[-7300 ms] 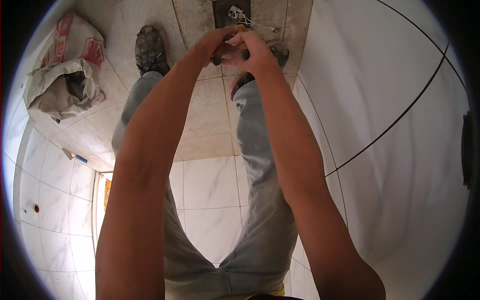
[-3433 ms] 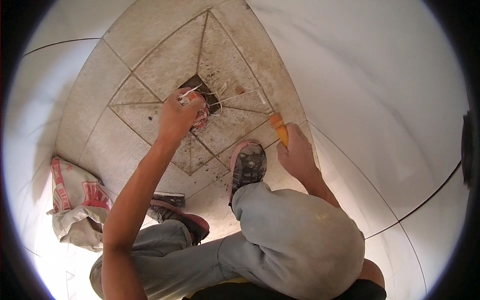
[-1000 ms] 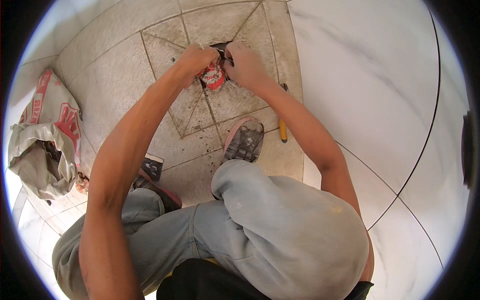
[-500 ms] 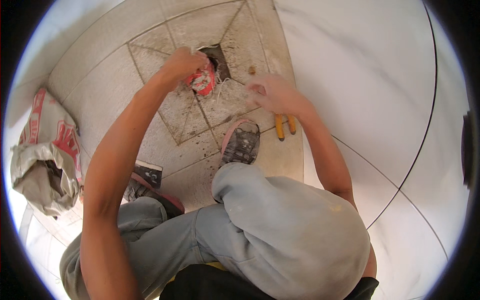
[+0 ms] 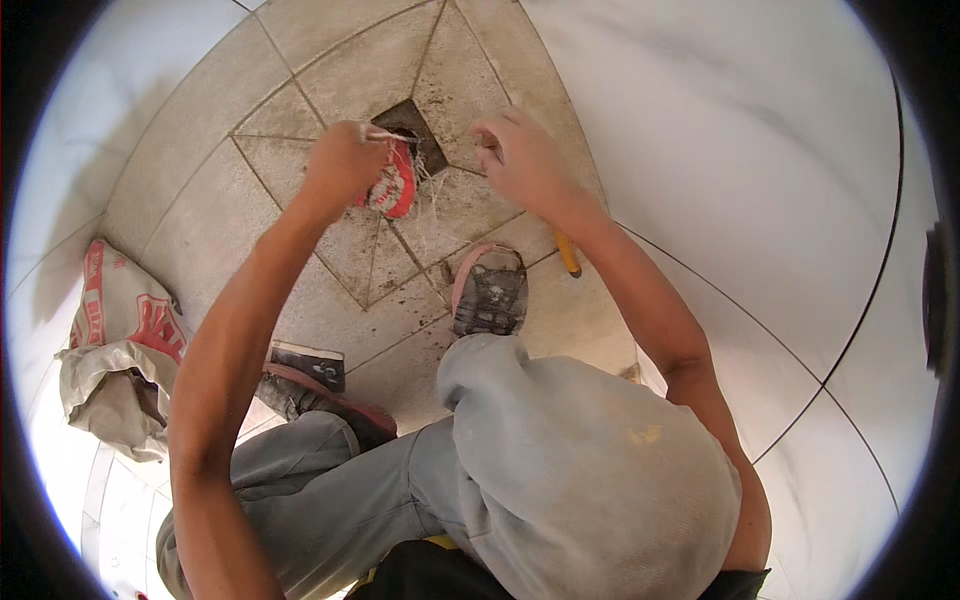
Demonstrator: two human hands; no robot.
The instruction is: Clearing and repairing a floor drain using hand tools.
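Note:
My left hand (image 5: 343, 172) is closed on a red and white scrap of woven sack (image 5: 398, 188) with frayed white threads trailing from it. It holds the scrap at the near left side of a square dark hole (image 5: 420, 148) in the tiled floor. On the hole's right, above the tiles, my right hand (image 5: 525, 165) has its fingers curled in toward the thumb. Whatever lies between those fingertips, if anything, is too small to make out. Below my right wrist, a yellow-orange handle (image 5: 568, 255) shows, the rest of its tool hidden by my forearm.
An open whitish sack with red print (image 5: 125, 365) slumps on the floor at the left. My shoes (image 5: 490, 290) stand on dirt-specked beige tiles (image 5: 350, 270). White marbled wall panels (image 5: 740, 180) rise close on the right.
My left hand has drawn the scrap slightly left and nearer, off the hole's edge. My right hand has risen a little farther away, and its forearm now covers one of two yellow-orange handles.

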